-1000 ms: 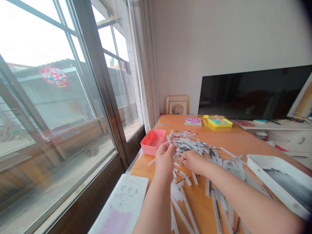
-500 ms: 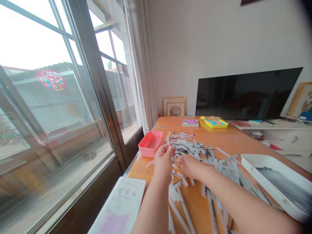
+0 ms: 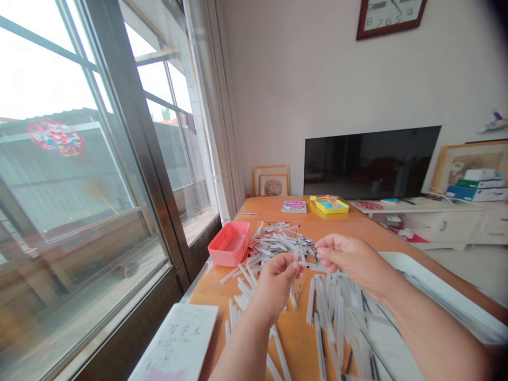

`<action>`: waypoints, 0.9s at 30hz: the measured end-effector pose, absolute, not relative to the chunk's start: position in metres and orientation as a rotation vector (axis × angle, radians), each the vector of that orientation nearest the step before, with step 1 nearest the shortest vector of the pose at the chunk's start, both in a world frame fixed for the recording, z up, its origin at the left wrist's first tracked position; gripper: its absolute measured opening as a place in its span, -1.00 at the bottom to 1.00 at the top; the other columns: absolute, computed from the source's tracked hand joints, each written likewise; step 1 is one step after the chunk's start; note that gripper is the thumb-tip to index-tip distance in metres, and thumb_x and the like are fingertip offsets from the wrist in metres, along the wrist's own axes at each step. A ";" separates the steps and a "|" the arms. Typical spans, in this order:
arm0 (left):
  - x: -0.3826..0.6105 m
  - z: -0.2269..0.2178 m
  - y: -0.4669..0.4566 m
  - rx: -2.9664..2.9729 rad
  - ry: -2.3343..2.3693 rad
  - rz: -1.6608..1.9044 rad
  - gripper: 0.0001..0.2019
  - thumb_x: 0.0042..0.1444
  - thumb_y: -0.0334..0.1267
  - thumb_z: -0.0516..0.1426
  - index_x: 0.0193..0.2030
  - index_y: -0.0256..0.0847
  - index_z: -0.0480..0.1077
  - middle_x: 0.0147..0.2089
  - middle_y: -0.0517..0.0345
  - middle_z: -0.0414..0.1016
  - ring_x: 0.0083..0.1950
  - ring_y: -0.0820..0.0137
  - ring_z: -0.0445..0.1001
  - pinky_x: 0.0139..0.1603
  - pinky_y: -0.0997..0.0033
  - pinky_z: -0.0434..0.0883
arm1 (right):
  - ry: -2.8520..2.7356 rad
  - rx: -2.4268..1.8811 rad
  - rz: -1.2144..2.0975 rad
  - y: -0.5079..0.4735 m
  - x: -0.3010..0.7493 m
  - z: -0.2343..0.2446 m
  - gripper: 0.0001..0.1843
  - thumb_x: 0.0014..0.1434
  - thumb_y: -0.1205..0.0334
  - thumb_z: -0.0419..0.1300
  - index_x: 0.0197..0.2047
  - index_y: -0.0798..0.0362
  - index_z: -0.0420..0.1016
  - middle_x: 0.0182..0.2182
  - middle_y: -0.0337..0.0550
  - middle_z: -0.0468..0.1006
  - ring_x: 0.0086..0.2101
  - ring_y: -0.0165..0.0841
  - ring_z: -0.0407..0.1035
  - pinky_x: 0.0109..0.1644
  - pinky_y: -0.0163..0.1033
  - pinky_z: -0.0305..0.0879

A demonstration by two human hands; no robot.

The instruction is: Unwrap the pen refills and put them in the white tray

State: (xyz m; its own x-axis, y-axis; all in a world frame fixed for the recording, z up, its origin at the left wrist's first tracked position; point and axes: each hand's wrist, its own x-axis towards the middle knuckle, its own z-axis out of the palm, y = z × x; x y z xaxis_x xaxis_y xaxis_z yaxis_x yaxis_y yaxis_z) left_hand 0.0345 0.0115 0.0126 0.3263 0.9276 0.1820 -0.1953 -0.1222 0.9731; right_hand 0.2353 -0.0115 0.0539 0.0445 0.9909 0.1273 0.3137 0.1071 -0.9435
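Observation:
My left hand (image 3: 280,278) is closed in a pinch on a translucent pen barrel (image 3: 296,255), held over the orange-brown table. To its right, my right hand (image 3: 343,251) has thumb and fingers pressed together. A small dark piece shows at its fingertips, too small and blurred to name. Beyond both hands lies a heap of clear pen barrels with black parts (image 3: 273,241). More loose barrels (image 3: 323,301) are spread beneath and between my forearms, some with dark refills among them.
A pink plastic box (image 3: 214,255) stands left of the heap. At the right, my forearm partly covers a white tray (image 3: 391,257). A notebook (image 3: 178,338) lies near left. Farther back are a pen (image 3: 251,214), a colourful booklet (image 3: 294,207) and a yellow box (image 3: 332,207).
My view has turned slightly right and up. My right hand has risen from the barrels at the table to beside my left hand. My left hand still pinches a barrel.

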 end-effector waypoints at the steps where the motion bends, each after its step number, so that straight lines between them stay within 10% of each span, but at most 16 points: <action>1: 0.036 0.013 0.010 1.358 0.735 1.101 -0.73 0.05 -0.06 0.31 -0.26 -0.23 0.54 -0.34 0.11 0.50 -0.28 0.38 0.38 -0.17 0.39 0.27 | -1.432 -1.359 0.903 -0.013 0.239 0.058 -0.73 0.15 0.10 0.22 -0.13 0.06 0.47 -0.43 -0.23 0.55 -0.45 -0.42 0.43 -0.35 -0.33 0.36; 27: 0.041 0.007 0.006 1.685 0.709 0.895 -0.69 0.18 -0.03 0.20 -0.26 -0.30 0.47 -0.42 0.25 0.21 -0.36 0.47 0.09 -0.30 0.44 0.11 | -1.776 -1.350 0.789 -0.016 0.242 0.061 -0.83 0.17 0.23 0.14 -0.22 0.05 0.53 -0.48 -0.28 0.50 -0.46 -0.38 0.38 -0.38 -0.31 0.33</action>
